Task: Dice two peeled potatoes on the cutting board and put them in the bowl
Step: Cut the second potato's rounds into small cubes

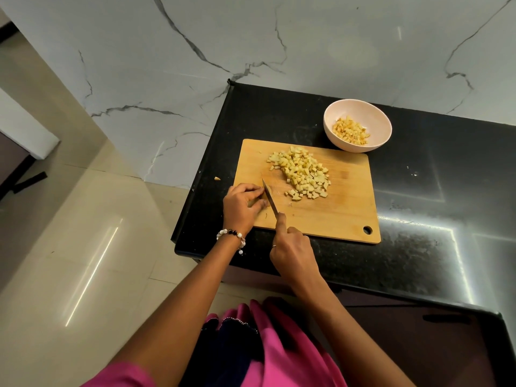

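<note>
Setting: black polished stone counter [418, 191] against a white grey-veined marble wall [251, 37]; cream tiled floor [83, 219] at left.
Board: rectangular light wooden cutting board [346, 208] with a hanging hole at the near right corner, lying flat on the counter.
Bowl: round pale pink bowl [332, 129] just beyond the board's far right corner, holding a small heap of diced potato [350, 130].
Cut stock: loose pile of pale yellow potato cubes [301, 171] at board centre; one stray cube [217, 178] off the board's left edge.
Left hand: left hand [243, 203] at the board's near left, fingers curled down over a remaining potato piece, largely hidden beneath them.
Right hand: right hand [293, 252] closed round the handle of a steel-bladed kitchen knife [270, 199], index finger extended along the spine.
Key relation: blade runs near-to-far, tip away from the body, set against the right side of the left fingers; hidden piece lies directly left of the edge.
Stage (judged): second potato almost diced; transfer to bowl outstanding.
Risk (judged): fingertips very close to the edge.
</note>
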The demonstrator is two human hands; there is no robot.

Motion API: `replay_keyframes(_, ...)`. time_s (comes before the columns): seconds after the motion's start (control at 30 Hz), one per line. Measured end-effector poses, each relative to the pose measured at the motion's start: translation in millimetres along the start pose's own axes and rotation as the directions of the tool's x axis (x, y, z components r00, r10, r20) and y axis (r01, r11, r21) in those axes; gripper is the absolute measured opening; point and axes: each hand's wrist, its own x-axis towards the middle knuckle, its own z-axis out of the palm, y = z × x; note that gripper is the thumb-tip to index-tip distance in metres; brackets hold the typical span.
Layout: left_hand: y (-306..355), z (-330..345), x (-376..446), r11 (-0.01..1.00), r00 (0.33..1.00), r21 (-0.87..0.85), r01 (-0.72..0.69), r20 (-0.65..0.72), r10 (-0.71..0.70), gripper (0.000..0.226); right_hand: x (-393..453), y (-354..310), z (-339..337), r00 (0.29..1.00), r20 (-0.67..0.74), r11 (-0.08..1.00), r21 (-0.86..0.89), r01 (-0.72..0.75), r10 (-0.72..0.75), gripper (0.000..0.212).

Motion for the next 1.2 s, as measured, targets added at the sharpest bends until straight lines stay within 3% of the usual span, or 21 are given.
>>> replay_keyframes(0.3,1,1,0,0.999,0.998,0.006,0.052,-0.017,-0.052,0.035,3,-12,4,0.996,0.086,0.994,-0.11,-0.005,0.015,0.06)
replay_keyframes(0.5,2,2,1,0.996,0.996,0.017,0.091,0.0,-0.091,0.036,-19,0,-2,0.986,0.158,0.998,-0.036,-0.049,0.054,0.064)
replay_keyframes(0.73,-1,-2,0,0.996,0.994,-0.018,0.091,0.058,-0.09,0.033,-7,1,-14,0.997,0.067,0.997,0.072,-0.029,0.024,0.059)
replay_keyframes(1.0,1,-2,1,0.994,0.994,-0.022,0.111,0.017,-0.111,0.029,-1,-2,-9,0.996,0.084,1.0,-0.01,0.0,0.001,0.062)
replay_keyframes(1.2,1,0,3,0.991,0.991,-0.014,0.132,0.018,-0.131,0.026,15,-10,6,0.997,0.01,0.996,-0.047,0.079,-0.078,0.057)
